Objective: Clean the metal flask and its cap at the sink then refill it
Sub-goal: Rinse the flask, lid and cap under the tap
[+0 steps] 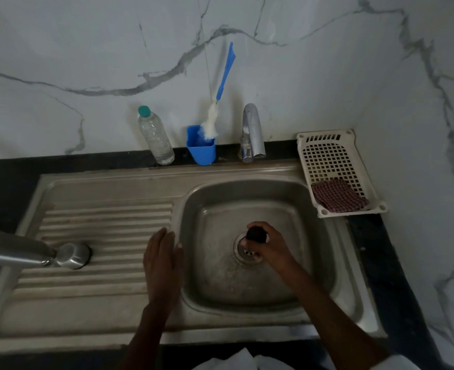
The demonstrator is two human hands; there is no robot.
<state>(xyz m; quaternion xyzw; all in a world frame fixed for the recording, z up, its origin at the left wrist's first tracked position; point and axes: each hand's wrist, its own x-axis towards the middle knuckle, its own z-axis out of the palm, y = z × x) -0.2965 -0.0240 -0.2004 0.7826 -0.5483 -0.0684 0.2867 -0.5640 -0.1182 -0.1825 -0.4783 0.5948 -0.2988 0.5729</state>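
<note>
- Head view: I see my right hand (269, 243) over the sink (324, 263) basin, right above the drain (243, 253), its fingers (255, 225) curled round a small dark round thing, the cap (256, 234) as far as I can tell.
- My left hand (163, 263) hangs flat over the edge between drainboard (100, 217) and basin, fingers straight and released, holding nothing.
- The flask (20, 251) lies on its side on the drainboard at far left, its mouth end pointing toward the basin, well apart from both hands.
- At the back of the bench (4, 177) stand a clear bottle (155, 136) with a teal top, a blue cup (201, 148) holding a brush (216, 113) with a blue handle, and the tap (251, 133).
- Right of the sink sits a white basket (327, 140) with a checked red cloth (339, 194) in it.
- The wall is marbled white.
</note>
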